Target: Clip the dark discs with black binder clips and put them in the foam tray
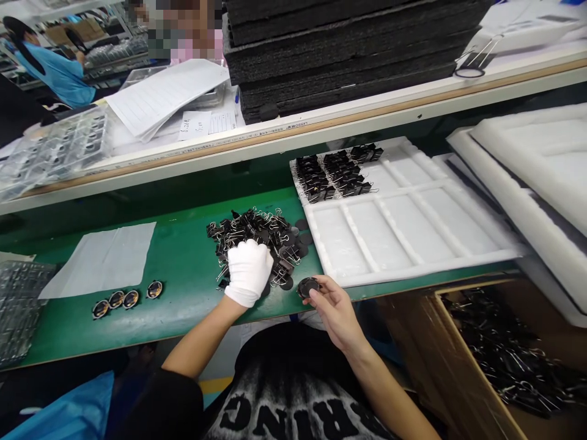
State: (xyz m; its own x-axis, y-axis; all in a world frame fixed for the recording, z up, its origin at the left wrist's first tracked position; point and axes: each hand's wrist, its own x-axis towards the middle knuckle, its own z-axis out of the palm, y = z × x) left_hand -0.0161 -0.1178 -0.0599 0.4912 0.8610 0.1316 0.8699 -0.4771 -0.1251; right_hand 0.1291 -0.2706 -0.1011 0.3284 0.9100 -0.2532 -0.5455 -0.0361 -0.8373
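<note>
My left hand (249, 272), in a white glove, rests at the front of a heap of black binder clips (247, 225); its fingers are curled, and whatever they hold is hidden. Bare, my right hand (331, 302) pinches a round black part (307, 287) over the table's front edge. Dark flat discs (301, 237) lie at the heap's right side. Several round parts with shiny, gold-toned faces (131, 298) sit on the green table (183, 305) to the left.
A white foam tray (367, 238) holds rows of clips in its back compartments. More white trays (532, 165) are stacked right. A carton of clips (472, 385) stands lower right. Black foam sheets (348, 55) and papers (165, 98) lie on the shelf. People sit beyond.
</note>
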